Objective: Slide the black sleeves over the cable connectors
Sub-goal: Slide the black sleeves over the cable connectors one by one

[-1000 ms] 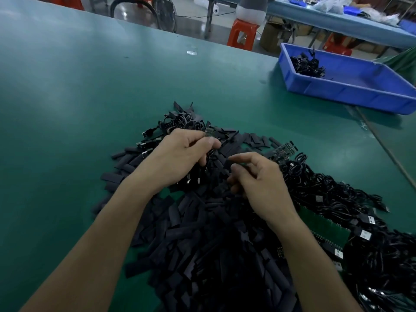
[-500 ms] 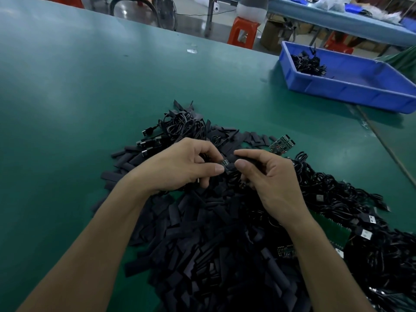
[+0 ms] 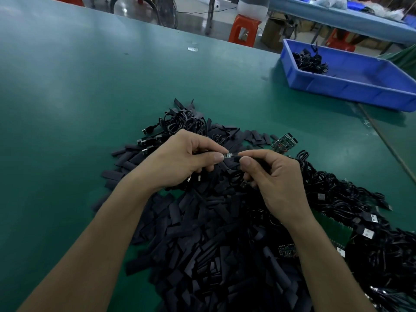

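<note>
We hold the working pair above the middle of the table, over the near pile of black sleeves. The left hand pinches the connector between thumb and forefinger, with the other fingers curled under. Only a short, light-coloured end with fine markings shows; finer detail is too small to tell. The right hand pinches one black sleeve, a short flat matte tube, between thumb and forefinger. Its open end is touching the connector tip. We cannot tell whether the sleeve has begun to cover the connector. Two metal-tipped plugs show below the left palm.

Loose cables lie heaped toward the right edge, over a green board panel. A coiled cable bundle lies beyond the hands, and a small circuit board lies just beside the pile. A blue bin holding a few cables stands at the far right corner.

One second ago the hands were apart: the left was at the cable bundle and the right was reaching into the sleeves. Half a second ago the fingertips had already met. The grip is unchanged since then.
</note>
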Available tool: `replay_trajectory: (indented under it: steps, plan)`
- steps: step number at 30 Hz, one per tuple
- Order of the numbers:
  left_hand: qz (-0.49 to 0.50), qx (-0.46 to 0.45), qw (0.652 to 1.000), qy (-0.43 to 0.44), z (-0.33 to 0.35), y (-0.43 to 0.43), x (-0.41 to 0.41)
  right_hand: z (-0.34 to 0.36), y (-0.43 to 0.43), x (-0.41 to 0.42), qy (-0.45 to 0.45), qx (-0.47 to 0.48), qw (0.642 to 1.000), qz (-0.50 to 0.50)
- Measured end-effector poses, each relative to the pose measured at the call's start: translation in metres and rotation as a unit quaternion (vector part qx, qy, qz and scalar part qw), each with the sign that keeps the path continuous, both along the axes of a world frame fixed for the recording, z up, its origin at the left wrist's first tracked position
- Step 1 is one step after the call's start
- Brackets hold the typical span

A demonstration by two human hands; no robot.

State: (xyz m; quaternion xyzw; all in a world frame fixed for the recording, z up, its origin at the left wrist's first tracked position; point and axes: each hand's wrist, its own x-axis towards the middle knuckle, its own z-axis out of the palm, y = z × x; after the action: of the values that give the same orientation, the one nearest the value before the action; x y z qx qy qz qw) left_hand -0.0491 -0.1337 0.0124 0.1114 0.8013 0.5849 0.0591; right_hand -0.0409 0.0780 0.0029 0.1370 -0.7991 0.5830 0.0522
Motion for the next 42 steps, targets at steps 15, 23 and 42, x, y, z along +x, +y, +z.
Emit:
replay_trajectory:
  steps: [15,23,42]
  plan:
    - [0.011,-0.029,1.0,0.0,0.0021,0.0019,0.0012,-0.0005,-0.0028,0.002,-0.004,-0.029,0.999,-0.014]
    - [0.016,-0.025,1.0,0.002,0.0022,0.0035,0.0011,-0.0001,-0.0027,0.0029,0.008,-0.007,1.0,-0.026]
    - [0.009,-0.028,1.0,0.001,0.0047,0.0024,0.0028,-0.001,0.0002,-0.0011,-0.009,0.027,1.0,-0.003]
